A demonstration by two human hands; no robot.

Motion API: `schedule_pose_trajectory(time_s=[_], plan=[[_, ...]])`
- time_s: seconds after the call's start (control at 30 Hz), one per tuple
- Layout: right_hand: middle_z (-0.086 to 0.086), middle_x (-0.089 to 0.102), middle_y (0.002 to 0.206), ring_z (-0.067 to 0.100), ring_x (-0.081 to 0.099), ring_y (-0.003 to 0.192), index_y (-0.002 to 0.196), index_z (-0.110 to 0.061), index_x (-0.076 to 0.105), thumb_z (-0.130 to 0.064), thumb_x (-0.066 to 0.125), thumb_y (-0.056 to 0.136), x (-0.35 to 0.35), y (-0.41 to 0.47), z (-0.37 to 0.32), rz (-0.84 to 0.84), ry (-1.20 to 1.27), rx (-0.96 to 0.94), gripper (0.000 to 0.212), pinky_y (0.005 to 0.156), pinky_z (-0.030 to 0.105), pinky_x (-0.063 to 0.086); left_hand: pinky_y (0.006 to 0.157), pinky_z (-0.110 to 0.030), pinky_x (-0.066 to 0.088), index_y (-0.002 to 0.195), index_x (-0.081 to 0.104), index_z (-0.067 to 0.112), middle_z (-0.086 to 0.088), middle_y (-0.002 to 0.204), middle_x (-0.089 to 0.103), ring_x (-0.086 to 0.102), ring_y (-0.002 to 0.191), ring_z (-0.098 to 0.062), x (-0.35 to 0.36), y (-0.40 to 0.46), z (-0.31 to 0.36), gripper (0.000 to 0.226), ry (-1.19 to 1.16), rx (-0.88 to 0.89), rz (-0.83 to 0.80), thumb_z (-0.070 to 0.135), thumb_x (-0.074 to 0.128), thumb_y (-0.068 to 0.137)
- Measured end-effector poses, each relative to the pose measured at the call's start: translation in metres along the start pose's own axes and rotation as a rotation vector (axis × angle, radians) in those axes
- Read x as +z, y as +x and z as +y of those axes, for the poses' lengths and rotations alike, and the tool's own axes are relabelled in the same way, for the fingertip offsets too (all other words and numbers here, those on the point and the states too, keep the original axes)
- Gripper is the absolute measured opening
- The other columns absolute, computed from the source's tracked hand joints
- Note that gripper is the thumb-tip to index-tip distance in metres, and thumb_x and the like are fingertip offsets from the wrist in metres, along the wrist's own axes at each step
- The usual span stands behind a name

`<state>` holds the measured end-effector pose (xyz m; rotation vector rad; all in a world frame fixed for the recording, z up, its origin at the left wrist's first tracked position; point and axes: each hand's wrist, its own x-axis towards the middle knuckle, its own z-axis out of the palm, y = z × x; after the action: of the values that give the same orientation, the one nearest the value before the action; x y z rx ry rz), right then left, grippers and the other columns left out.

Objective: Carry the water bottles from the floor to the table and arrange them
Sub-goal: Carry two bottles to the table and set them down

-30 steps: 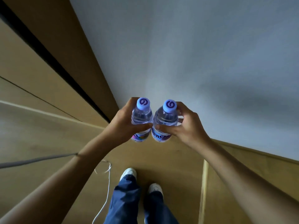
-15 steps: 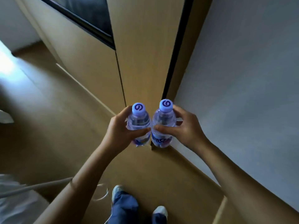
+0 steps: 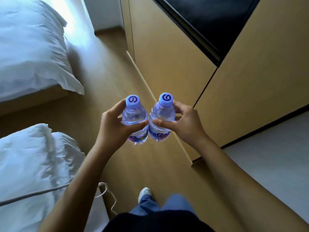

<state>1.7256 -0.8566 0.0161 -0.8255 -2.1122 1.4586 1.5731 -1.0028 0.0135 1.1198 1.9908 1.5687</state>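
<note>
The left hand and right hand each clamp fingers around a water bottle, held upright and touching. White bedding lies left, a wooden cabinet right, bare wooden floor between.

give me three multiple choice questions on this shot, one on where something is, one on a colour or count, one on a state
1. Where are the water bottles?
A. on the wooden floor
B. held in the air, one in each hand
C. lying on the bed

2. What colour are the bottle caps?
A. light blue-purple
B. red
C. black

3. What state are the bottles in?
A. open and spilling
B. crushed flat
C. capped and upright

Answers:
1. B: the left hand grips the left bottle and the right hand grips the right bottle, above the floor.
2. A: both caps show that tint with a swirl mark.
3. C: caps on, tops up.
</note>
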Motion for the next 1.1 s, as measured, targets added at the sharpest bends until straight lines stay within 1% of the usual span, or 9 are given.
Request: schedule_pose_trajectory(time_s=[0.13, 0.3, 0.47, 0.6, 0.77, 0.87, 0.97, 1.03, 1.1], plan=[[-0.016, 0.075, 0.095, 0.004, 0.071, 0.092, 0.109, -0.026, 0.072, -0.044, 0.088, 0.063, 0.038, 0.051, -0.009, -0.068, 0.014, -0.023, 0.052, 0.086, 0.039, 0.058, 0.072, -0.014, 0.049, 0.107, 0.067, 0.017, 0.011, 0.089, 0.071, 0.065, 0.079, -0.001, -0.04, 0.025, -0.021, 0.047, 0.04, -0.02, 0.086, 0.014, 0.09, 0.066], [-0.016, 0.076, 0.094, 0.004, 0.071, 0.091, 0.106, -0.027, 0.073, -0.035, 0.09, 0.065, 0.074, 0.125, -0.008, -0.147, 0.039, -0.008, 0.045, 0.087, 0.038, 0.058, 0.075, -0.017, 0.053, 0.112, 0.066, 0.014, 0.009, 0.095, 0.073, 0.069, 0.086, -0.006, -0.073, 0.066, -0.058, 0.051, 0.049, -0.084, 0.226, 0.016, 0.09, 0.066], [-0.012, 0.076, 0.095, 0.009, 0.072, 0.092, 0.106, -0.025, 0.073, -0.046, 0.088, 0.059, 0.1, 0.229, 0.0, -0.23, 0.059, -0.014, 0.054, 0.088, 0.044, 0.057, 0.075, -0.016, 0.052, 0.113, 0.066, 0.014, 0.01, 0.096, 0.073, 0.069, 0.086, -0.004, -0.092, 0.144, -0.099, 0.052, 0.053, -0.148, 0.33, 0.014, 0.089, 0.066], [-0.014, 0.076, 0.095, 0.007, 0.072, 0.091, 0.11, -0.025, 0.072, -0.047, 0.087, 0.058, 0.114, 0.331, -0.001, -0.293, 0.06, -0.031, 0.058, 0.086, 0.043, 0.058, 0.08, -0.026, 0.056, 0.112, 0.065, 0.011, 0.001, 0.098, 0.072, 0.069, 0.09, -0.014, -0.105, 0.231, -0.119, 0.05, 0.054, -0.173, 0.388, 0.012, 0.088, 0.067], [-0.016, 0.075, 0.096, 0.005, 0.071, 0.091, 0.112, -0.026, 0.072, -0.05, 0.087, 0.057, 0.13, 0.449, -0.016, -0.332, 0.05, -0.063, 0.062, 0.086, 0.04, 0.059, 0.083, -0.031, 0.057, 0.112, 0.065, 0.01, -0.001, 0.099, 0.072, 0.07, 0.091, -0.016, -0.131, 0.332, -0.134, 0.051, 0.052, -0.194, 0.43, 0.01, 0.088, 0.067], [-0.019, 0.075, 0.096, 0.003, 0.071, 0.09, 0.11, -0.03, 0.071, -0.05, 0.086, 0.057, 0.146, 0.51, -0.024, -0.37, 0.037, -0.078, 0.059, 0.085, 0.038, 0.059, 0.082, -0.028, 0.056, 0.113, 0.065, 0.01, 0.001, 0.1, 0.072, 0.069, 0.092, -0.014, -0.149, 0.384, -0.147, 0.053, 0.058, -0.197, 0.459, 0.014, 0.089, 0.066], [-0.018, 0.075, 0.097, 0.004, 0.071, 0.091, 0.109, -0.034, 0.07, -0.049, 0.086, 0.057, 0.164, 0.565, -0.029, -0.392, 0.04, -0.081, 0.057, 0.085, 0.039, 0.059, 0.08, -0.022, 0.055, 0.112, 0.066, 0.013, 0.004, 0.098, 0.073, 0.07, 0.091, -0.012, -0.17, 0.432, -0.167, 0.052, 0.049, -0.208, 0.502, 0.016, 0.089, 0.065], [-0.016, 0.075, 0.096, 0.005, 0.072, 0.09, 0.109, -0.034, 0.071, -0.049, 0.086, 0.057, 0.179, 0.603, -0.031, -0.401, 0.04, -0.076, 0.056, 0.085, 0.041, 0.059, 0.078, -0.02, 0.054, 0.11, 0.067, 0.016, 0.007, 0.097, 0.074, 0.07, 0.089, -0.009, -0.186, 0.467, -0.185, 0.052, 0.038, -0.222, 0.51, 0.015, 0.09, 0.064], [-0.015, 0.075, 0.096, 0.006, 0.072, 0.09, 0.109, -0.029, 0.072, -0.049, 0.086, 0.057, 0.196, 0.643, -0.033, -0.396, 0.034, -0.076, 0.058, 0.085, 0.042, 0.059, 0.078, -0.019, 0.053, 0.107, 0.067, 0.023, 0.01, 0.095, 0.073, 0.069, 0.087, -0.006, -0.203, 0.503, -0.203, 0.05, 0.036, -0.228, 0.525, 0.016, 0.091, 0.063]])
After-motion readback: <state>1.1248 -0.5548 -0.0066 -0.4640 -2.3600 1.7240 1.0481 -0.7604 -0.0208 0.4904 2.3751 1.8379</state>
